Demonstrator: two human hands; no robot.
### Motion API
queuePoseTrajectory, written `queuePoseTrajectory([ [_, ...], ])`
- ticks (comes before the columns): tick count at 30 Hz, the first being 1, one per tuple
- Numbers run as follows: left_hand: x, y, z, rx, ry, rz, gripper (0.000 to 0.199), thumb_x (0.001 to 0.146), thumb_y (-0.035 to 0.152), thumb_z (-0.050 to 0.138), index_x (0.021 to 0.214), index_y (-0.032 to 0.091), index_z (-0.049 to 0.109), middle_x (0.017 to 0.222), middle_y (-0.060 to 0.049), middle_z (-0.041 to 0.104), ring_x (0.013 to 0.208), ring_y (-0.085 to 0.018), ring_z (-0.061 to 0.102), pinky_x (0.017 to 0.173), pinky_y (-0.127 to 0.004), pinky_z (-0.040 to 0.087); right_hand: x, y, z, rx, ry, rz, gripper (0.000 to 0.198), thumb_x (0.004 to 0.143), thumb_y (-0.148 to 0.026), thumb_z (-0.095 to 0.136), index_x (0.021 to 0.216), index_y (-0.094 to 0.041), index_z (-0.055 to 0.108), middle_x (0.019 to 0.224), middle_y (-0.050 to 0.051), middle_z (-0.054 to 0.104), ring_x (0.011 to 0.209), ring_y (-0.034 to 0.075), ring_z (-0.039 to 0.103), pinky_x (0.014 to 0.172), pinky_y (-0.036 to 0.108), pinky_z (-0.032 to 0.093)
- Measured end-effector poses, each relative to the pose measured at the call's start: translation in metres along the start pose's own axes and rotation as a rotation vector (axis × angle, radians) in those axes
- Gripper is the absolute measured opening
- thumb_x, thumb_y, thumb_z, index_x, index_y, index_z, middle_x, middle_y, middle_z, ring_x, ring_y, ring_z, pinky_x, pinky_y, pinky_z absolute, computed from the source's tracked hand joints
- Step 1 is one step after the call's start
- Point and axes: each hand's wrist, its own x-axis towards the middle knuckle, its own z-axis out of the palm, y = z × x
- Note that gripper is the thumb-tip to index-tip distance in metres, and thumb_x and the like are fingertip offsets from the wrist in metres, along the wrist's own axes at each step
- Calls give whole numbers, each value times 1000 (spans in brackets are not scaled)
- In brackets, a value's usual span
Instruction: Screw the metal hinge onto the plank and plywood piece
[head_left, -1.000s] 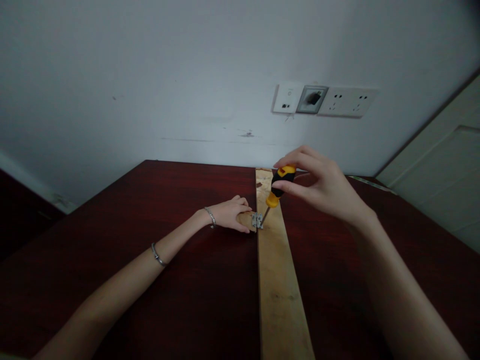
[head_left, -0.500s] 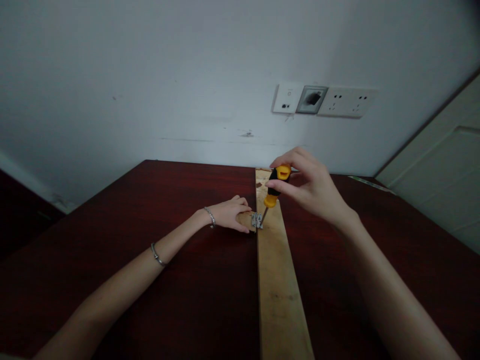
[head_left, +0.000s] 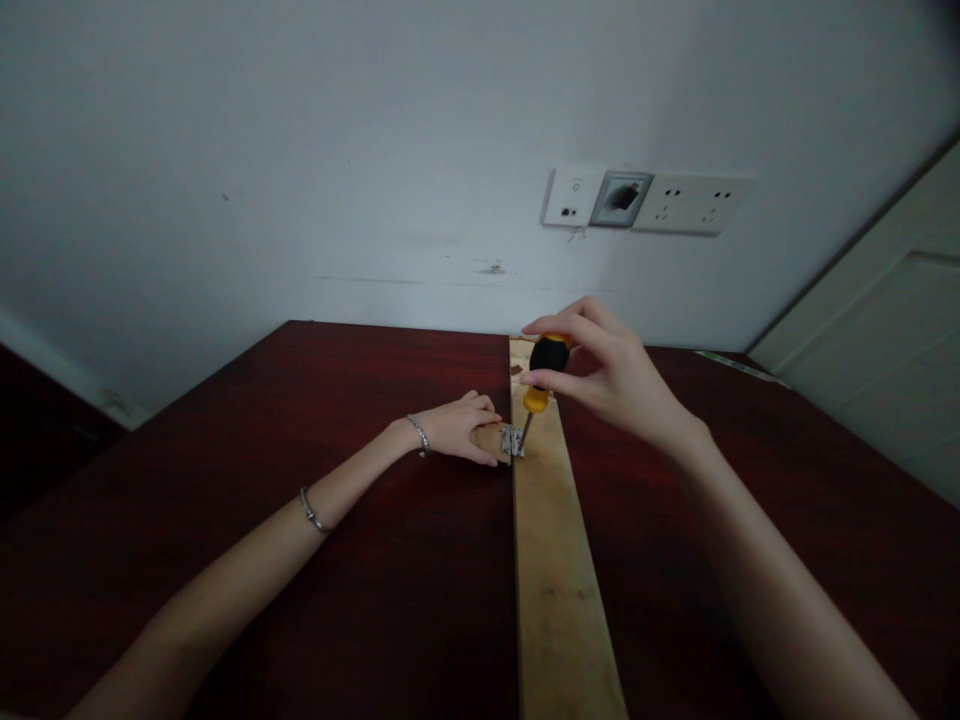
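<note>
My right hand (head_left: 600, 355) is closed round the handle of a black and yellow screwdriver (head_left: 549, 357), which leans slightly with its tip down at a small metal hinge (head_left: 513, 440). One leaf of the hinge lies on a long wooden plank (head_left: 559, 560), the other on a short wooden piece (head_left: 489, 439). My left hand (head_left: 457, 425) grips that short piece against the plank's left edge, fingers on its far side and thumb on the near side. Whether a screw sits under the screwdriver tip is too small to tell.
The plank rests on a dark red tabletop (head_left: 360, 600). Behind it rises a white wall (head_left: 360, 150) with a row of sockets (head_left: 691, 204), one holding a black plug (head_left: 624, 197). A pale panelled door (head_left: 900, 300) stands at the right.
My right fingers have turned the screwdriver handle and shifted slightly left. The tip stays at the hinge, and my left hand keeps its hold on the short wooden piece.
</note>
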Motion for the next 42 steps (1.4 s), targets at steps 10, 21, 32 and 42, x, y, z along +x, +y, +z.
queuePoseTrajectory([
  [10,0,0,-1,2,-5,13,62,71,52,70,118,14,58,111,-9,51,103,-24,43,94,-34,38,-2,-2,-9,265,-87,100,42,84,-23,57,126,-27,54,120,5,60,108,22,57,92,41,48],
  [21,0,-1,1,-13,2,13,62,70,53,70,117,15,58,111,-9,51,103,-24,43,95,-34,38,-3,-6,-11,318,-243,131,44,82,-21,57,123,-25,44,118,7,54,105,20,55,86,36,49],
  [32,0,-1,0,-7,-5,8,61,71,55,68,118,17,58,112,-9,51,102,-25,42,93,-36,38,0,-4,-5,103,-150,102,43,81,-42,61,118,-23,51,107,5,59,89,20,58,77,34,50],
  [42,0,1,-1,-2,-7,11,63,71,54,69,119,15,57,113,-10,51,102,-24,43,94,-35,38,0,-8,-14,145,-138,147,32,81,-39,62,107,-22,61,102,5,67,92,21,61,76,34,52],
])
